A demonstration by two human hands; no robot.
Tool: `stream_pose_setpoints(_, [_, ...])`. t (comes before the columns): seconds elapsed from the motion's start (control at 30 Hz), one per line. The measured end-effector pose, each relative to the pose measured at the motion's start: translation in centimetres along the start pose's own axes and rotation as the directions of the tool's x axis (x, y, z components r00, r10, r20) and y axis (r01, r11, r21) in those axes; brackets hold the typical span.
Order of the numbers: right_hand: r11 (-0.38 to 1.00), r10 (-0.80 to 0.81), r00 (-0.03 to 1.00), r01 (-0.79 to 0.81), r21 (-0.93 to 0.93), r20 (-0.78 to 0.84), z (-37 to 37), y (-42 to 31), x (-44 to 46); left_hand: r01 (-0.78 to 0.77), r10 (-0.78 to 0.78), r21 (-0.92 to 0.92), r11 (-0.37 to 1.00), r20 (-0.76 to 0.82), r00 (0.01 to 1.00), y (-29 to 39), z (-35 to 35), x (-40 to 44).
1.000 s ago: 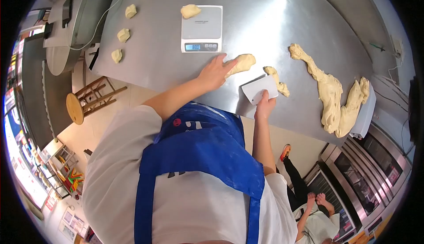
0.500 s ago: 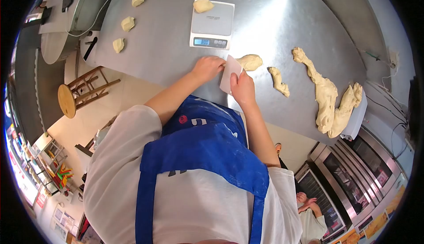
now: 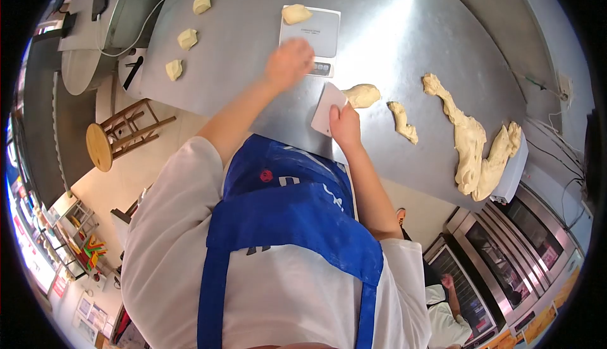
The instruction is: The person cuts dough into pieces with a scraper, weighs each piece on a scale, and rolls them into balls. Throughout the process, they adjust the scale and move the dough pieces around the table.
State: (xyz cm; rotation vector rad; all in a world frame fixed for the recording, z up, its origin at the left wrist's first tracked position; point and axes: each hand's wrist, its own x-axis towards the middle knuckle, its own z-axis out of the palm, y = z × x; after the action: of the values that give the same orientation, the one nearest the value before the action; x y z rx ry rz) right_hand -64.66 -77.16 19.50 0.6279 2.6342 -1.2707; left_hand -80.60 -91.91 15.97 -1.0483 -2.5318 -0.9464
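Observation:
My left hand (image 3: 290,64) is over the near left part of a kitchen scale (image 3: 324,38), covering most of its display. Its fingers look curled, though motion blurs them; anything inside is hidden. A lump of dough (image 3: 296,14) rests on the scale's far left part. My right hand (image 3: 345,125) grips a pale dough scraper (image 3: 325,109), tilted at the near side of the table. Just beyond the scraper lies a thick piece of dough (image 3: 363,96), partly behind its edge. To the right is a thin, bent dough strip (image 3: 403,123).
Long dough masses (image 3: 468,150) lie on the steel table (image 3: 234,52) at the right. Several cut dough lumps (image 3: 187,39) sit along its left side. A wooden stool (image 3: 100,146) stands at the left, ovens (image 3: 499,254) at lower right, near another person (image 3: 447,317).
My left hand has moved from beside the scraper up and left over the scale. My right hand stays near the same spot with the scraper. The other person's arm has shifted.

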Motion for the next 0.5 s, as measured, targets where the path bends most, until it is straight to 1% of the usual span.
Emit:
stream_pose_setpoints(0.07, [0.999, 0.012, 0.999, -0.009, 0.053, -0.047, -0.4, 0.7, -2.1, 0.2, -0.198, 0.085, 0.976, -0.026, 0.98, -1.2, -2.0, 4.2])
stream_pose_setpoints(0.1, [0.999, 0.011, 0.999, -0.009, 0.053, -0.05, -0.6, 1.1, -3.1, 0.197, -0.196, 0.084, 0.977, -0.027, 0.98, -1.9, -1.9, 5.3])
stream_pose_setpoints(0.17, [0.989, 0.097, 0.992, -0.087, 0.118, -0.084, -1.3, 1.9, -4.5, 0.235, -0.207, 0.193, 0.953, -0.152, 0.966, -3.1, -1.1, 7.2])
stream_pose_setpoints(0.2, [0.989, 0.103, 0.991, -0.092, 0.114, -0.09, -1.8, 2.1, -4.7, 0.232, -0.206, 0.184, 0.955, -0.15, 0.967, -4.7, -0.2, 7.4])
stream_pose_setpoints(0.23, [0.989, 0.113, 0.983, -0.098, 0.107, -0.145, -2.3, 2.1, -5.1, 0.165, -0.172, 0.162, 0.973, 0.032, 0.985, -6.9, 0.8, 7.0])
stream_pose_setpoints(0.27, [0.989, 0.128, 0.971, -0.109, 0.102, -0.2, -2.9, 2.2, -5.6, 0.099, -0.125, 0.127, 0.987, 0.216, 0.968, -7.8, 1.6, 6.6])
stream_pose_setpoints(0.3, [0.987, 0.152, 0.964, -0.136, 0.088, -0.217, -3.8, 2.1, -5.4, 0.091, -0.116, 0.117, 0.989, 0.227, 0.967, -6.0, 0.5, 7.1])
stream_pose_setpoints(0.33, [0.985, 0.164, 0.961, -0.147, 0.09, -0.224, -4.6, 1.9, -4.9, 0.106, -0.141, 0.272, 0.956, 0.113, 0.984, -4.1, -1.0, 7.3])
stream_pose_setpoints(0.37, [0.994, 0.106, 0.975, -0.107, 0.002, -0.194, -5.5, 1.5, -4.2, 0.138, -0.148, 0.419, 0.898, -0.008, 0.989, -1.8, -2.6, 7.3])
stream_pose_setpoints(0.4, [0.995, 0.047, 0.986, -0.061, -0.084, -0.159, -6.1, 1.0, -3.4, 0.132, -0.142, 0.415, 0.9, -0.005, 0.99, 0.3, -3.2, 6.6])
stream_pose_setpoints(0.43, [0.983, -0.031, 0.991, 0.007, -0.182, -0.128, -6.5, 0.7, -2.7, 0.088, -0.147, 0.326, 0.941, 0.161, 0.976, 2.7, -3.8, 5.7])
stream_pose_setpoints(0.47, [0.983, -0.032, 0.992, 0.008, -0.182, -0.125, -6.7, 0.3, -2.1, 0.063, -0.137, 0.232, 0.971, 0.32, 0.937, 4.2, -4.1, 5.1])
stream_pose_setpoints(0.5, [0.94, -0.089, 0.993, 0.056, -0.336, -0.082, -6.9, -0.2, -1.4, 0.021, -0.034, 0.037, 0.999, 0.405, 0.914, 4.3, -1.5, 2.0])
